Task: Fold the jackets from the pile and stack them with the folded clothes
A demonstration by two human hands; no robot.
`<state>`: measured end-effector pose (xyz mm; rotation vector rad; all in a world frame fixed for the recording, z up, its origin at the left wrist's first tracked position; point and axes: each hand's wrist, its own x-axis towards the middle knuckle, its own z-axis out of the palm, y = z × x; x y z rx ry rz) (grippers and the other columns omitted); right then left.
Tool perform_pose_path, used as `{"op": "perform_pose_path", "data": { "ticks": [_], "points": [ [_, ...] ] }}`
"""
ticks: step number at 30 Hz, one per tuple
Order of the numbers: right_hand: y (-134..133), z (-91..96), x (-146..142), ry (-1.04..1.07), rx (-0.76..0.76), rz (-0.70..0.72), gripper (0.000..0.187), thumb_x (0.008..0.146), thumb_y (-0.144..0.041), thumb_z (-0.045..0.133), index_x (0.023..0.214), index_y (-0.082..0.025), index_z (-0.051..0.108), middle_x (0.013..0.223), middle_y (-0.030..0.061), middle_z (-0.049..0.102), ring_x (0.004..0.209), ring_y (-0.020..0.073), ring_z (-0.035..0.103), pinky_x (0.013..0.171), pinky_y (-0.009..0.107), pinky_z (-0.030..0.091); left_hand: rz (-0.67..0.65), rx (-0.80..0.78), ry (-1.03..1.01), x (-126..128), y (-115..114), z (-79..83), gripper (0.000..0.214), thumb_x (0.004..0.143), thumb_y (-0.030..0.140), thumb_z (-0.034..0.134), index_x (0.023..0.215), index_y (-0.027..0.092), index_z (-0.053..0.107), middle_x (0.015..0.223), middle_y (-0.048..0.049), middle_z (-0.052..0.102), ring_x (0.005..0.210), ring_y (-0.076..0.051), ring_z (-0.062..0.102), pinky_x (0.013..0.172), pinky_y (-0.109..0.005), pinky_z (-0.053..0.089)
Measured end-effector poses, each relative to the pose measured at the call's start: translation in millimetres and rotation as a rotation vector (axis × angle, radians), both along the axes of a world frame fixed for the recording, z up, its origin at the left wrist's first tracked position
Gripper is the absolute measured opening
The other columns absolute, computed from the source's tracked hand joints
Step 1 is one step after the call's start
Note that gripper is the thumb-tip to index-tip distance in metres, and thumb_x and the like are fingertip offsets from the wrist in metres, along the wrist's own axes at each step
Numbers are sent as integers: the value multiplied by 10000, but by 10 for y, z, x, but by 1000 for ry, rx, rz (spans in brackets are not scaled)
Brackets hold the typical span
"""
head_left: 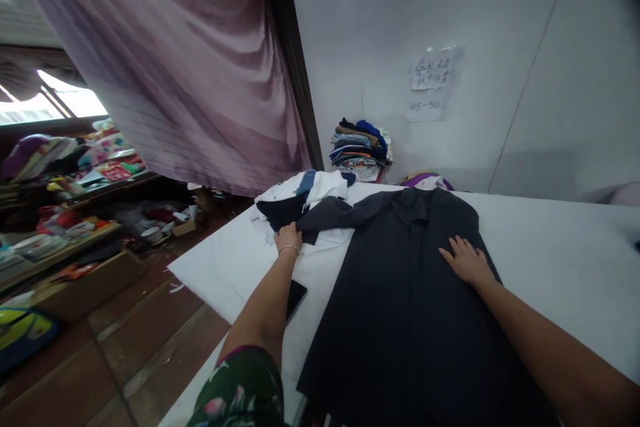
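My left hand (289,238) curls closed over the sleeve (325,215) of a charcoal jacket (400,320), while my right hand (467,261) lies open, fingers spread, pressing on its front. The jacket lies flat on a white-covered table (220,273), creased near the collar. A hard tug on the sleeve could rumple the flattened front or drag the white garments (320,190) beneath it askew. A black smartphone (296,298) beside my left forearm could be knocked aside. Folded clothes (359,150) are stacked against the wall beyond.
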<state>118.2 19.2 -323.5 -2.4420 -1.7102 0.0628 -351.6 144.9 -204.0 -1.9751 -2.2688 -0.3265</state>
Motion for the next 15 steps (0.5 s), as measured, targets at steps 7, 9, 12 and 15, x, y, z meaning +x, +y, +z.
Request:
{"op": "perform_pose_path", "data": {
  "ticks": [7, 9, 12, 15],
  "points": [
    [-24, 74, -25, 6, -21, -3, 703, 910, -552, 203, 1448, -120, 339, 1535, 106, 269, 1414, 269, 202, 1120, 485, 205, -7, 133, -106, 114, 186, 641, 351, 946, 331, 327, 1097, 176, 603, 1147, -112, 633, 1063, -225, 573, 853, -313, 421],
    [-34, 78, -35, 9, -15, 2, 697, 913, -547, 207, 1446, -120, 343, 1534, 111, 269, 1415, 271, 200, 1119, 490, 204, -69, 184, -179, 288, 131, 924, 333, 942, 366, 356, 1091, 189, 596, 1045, -90, 668, 984, -224, 603, 810, -306, 428],
    [-34, 90, -51, 51, -3, -1, 687, 909, -534, 252, 1440, -111, 353, 1533, 118, 267, 1417, 275, 195, 1126, 497, 183, -246, 249, -276, 759, -217, 1232, 279, 918, 372, 438, 1042, 194, 612, 957, -57, 683, 941, -209, 609, 802, -294, 426],
    [-1, 163, -37, 204, 50, -15, 661, 877, -512, 359, 1402, -113, 413, 1521, 131, 291, 1414, 292, 203, 1130, 526, 150, -547, 157, -418, 1401, -878, 1150, 261, 919, 337, 445, 1004, 190, 643, 954, -40, 689, 924, -176, 612, 818, -273, 430]
  ]
}}
